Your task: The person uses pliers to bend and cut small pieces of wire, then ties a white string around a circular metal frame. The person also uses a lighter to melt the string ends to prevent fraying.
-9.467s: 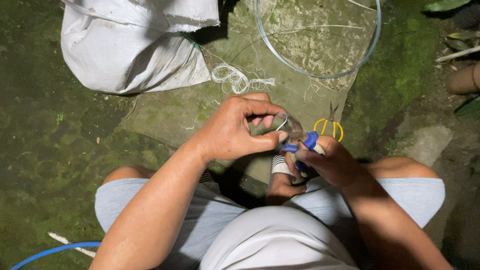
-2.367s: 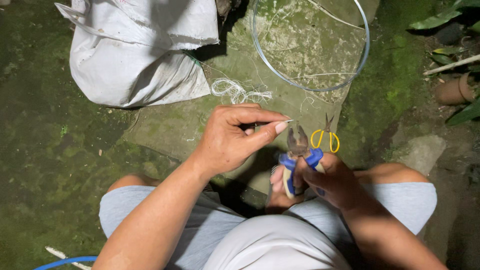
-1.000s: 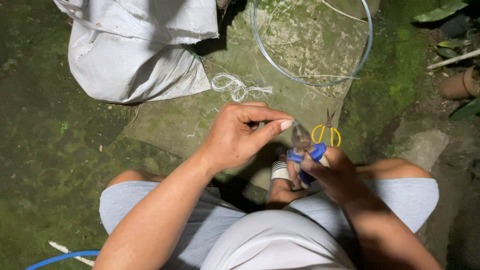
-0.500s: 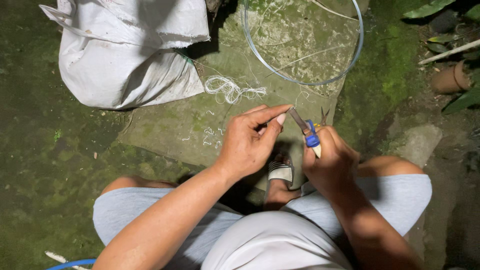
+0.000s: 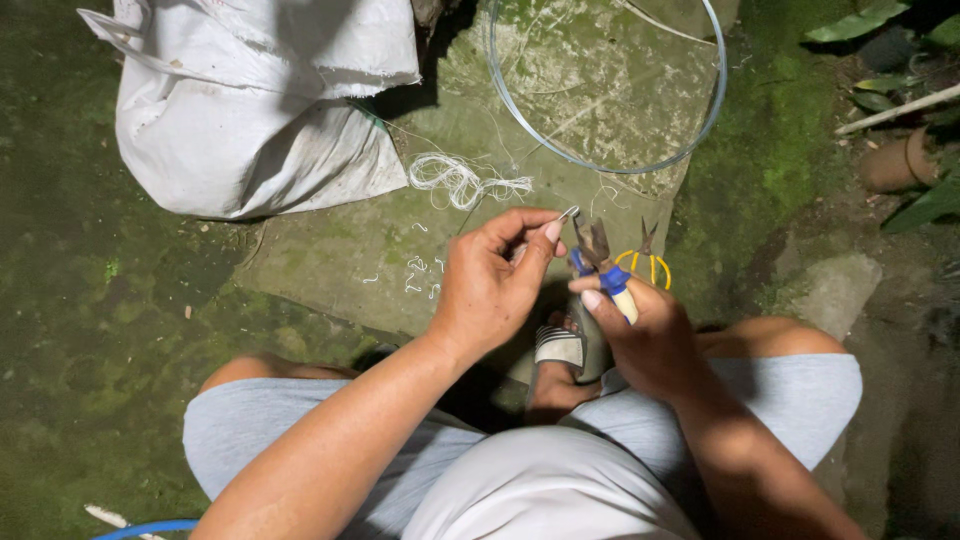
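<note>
Pinching a thin wire end (image 5: 568, 212) in the left hand (image 5: 490, 285) to steady it above the mossy ground (image 5: 120, 320), gripping blue-handled pliers (image 5: 598, 262) in the closed right hand (image 5: 650, 340), jaws parted just beside the wire, ready to bite.

Mossy ground (image 5: 90, 330), flat stone slab (image 5: 340, 270), white sack (image 5: 250, 110) upper left, harsh overhead light.

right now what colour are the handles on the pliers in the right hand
Blue with a pale end, seen in the head view: pliers held in the right hand.
</note>
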